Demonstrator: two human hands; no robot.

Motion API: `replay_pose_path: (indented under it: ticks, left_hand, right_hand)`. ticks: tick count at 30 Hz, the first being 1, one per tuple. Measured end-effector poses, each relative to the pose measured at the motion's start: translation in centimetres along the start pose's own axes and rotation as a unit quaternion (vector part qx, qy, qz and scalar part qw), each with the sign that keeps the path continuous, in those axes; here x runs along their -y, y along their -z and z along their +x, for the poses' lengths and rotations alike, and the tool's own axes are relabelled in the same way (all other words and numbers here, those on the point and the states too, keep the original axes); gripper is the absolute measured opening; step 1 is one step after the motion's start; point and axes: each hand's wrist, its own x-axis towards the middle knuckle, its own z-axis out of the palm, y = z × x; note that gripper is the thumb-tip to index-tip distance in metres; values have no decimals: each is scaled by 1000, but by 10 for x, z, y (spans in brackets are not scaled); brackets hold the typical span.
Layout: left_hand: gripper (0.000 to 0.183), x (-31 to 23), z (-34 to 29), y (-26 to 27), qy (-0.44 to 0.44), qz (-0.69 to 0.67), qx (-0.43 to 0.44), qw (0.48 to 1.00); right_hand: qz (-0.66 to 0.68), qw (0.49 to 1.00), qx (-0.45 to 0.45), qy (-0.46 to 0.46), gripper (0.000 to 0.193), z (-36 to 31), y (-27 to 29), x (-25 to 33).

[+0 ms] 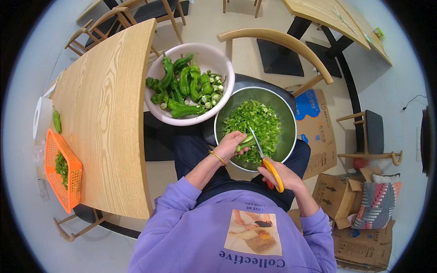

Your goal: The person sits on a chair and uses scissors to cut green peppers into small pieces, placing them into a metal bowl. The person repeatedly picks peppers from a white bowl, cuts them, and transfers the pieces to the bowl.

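Observation:
My left hand (231,144) is closed around a green pepper (248,142), held over a metal bowl (291,113). Chopped green pepper (255,119) covers much of the bowl's bottom. In my right hand (283,174) is a pair of scissors (272,173) with yellow and red handles. Their blades point up and left, right at the held pepper; whether they are parted there is hard to make out. Beyond my left hand stands a pale pink basin (152,73) with whole green peppers (184,82) and several cut-off pepper tops (214,96).
A wooden table (107,118) runs along my left, bearing an orange basket (73,175) with greens and a single pepper (56,120). A chair back (282,38) curves beyond the bowl. Flattened cardboard (321,141) and a box (334,193) with a striped cushion (377,204) lie right.

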Motion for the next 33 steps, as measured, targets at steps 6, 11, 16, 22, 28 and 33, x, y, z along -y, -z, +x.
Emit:
replay_pose_path:
  ticks: [6,11,16,22,28,33]
  left_hand:
    - [22,-3,5,6,34,-30,-7,999]
    - [19,-1,9,9,37,-82,-29,995]
    - [18,4,10,7,45,-86,-3,995]
    - [19,-2,16,13,60,-43,-18,997]
    - [35,-2,-3,29,5,-140,63,988]
    - [45,5,-16,31,-31,-155,39,987]
  right_hand:
    - [-7,998,-65,26,48,4,-12,-1]
    - [117,991,26,-64,51,-2,0,4]
    - [-8,1000,24,-19,57,0,1,6]
    - [-65,997,-31,-1,52,-1,-8,10]
    - [-47,996,-81,0,45,-3,-8,6]
    - [-54,995,-85,16,48,-5,-10,1]
